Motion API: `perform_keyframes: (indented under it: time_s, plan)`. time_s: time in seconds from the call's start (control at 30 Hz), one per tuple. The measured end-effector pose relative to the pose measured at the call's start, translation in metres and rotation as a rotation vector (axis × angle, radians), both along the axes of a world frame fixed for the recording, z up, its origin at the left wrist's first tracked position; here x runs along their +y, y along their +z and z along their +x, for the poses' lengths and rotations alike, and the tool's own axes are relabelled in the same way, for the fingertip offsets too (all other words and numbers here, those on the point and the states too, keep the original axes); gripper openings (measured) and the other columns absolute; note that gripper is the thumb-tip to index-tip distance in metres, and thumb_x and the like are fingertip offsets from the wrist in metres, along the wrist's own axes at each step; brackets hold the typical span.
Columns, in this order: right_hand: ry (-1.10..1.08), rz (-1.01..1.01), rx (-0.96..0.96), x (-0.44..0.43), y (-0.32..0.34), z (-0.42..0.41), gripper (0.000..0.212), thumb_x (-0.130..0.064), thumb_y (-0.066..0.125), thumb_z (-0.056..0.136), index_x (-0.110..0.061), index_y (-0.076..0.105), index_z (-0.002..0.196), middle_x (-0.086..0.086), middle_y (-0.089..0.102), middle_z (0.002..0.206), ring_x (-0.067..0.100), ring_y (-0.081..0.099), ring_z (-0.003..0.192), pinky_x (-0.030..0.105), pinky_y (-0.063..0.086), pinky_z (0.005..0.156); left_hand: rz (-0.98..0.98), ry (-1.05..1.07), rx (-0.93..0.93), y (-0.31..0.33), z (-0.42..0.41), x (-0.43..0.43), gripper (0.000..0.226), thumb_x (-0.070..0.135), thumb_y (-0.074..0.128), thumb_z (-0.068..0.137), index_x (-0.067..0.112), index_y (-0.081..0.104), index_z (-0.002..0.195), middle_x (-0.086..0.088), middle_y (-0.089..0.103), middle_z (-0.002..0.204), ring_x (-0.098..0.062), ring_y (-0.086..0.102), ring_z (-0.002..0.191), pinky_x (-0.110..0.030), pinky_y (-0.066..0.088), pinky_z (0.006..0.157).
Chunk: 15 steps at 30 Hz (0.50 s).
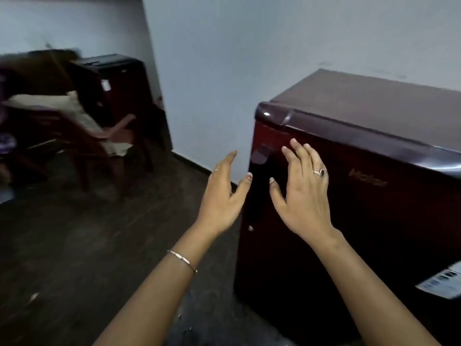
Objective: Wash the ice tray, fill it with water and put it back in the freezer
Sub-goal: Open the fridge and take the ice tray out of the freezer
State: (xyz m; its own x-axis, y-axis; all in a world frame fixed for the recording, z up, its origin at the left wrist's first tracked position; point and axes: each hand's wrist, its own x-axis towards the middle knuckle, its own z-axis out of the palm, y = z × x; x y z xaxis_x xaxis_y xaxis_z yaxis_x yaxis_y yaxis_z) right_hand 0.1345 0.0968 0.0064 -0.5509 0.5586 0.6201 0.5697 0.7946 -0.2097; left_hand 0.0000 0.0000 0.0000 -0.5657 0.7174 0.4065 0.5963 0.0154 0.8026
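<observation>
Both hands empty, fingers spread: right hand (303,193) hovering at fridge (361,196) door, left hand (224,196) just beside door edge, prob reaching to open it.

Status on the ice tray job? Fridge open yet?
Done: nothing visible; no ice tray in view. In hand: both hands are empty and open, left hand and right hand raised before the closed maroon fridge door. Left: open it, take the tray out, wash, fill, return.
</observation>
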Motion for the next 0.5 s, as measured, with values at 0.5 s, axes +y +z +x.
perform_keyframes:
  time_s: [0.5]
  plan:
    - [-0.482,0.133,-0.133,0.083,0.053,-0.070,0.065,-0.056,0.038,0.090,-0.008,0.051,0.133,0.010,0.056,0.132,0.027,0.047,0.127,0.046,0.028,0.111,0.102,-0.355,-0.114,0.042,-0.075,0.157,0.052,0.044,0.036,0.101,0.017,0.037,0.146,-0.001,0.040,0.148,-0.010,0.030,0.137,-0.024,0.022,0.112]
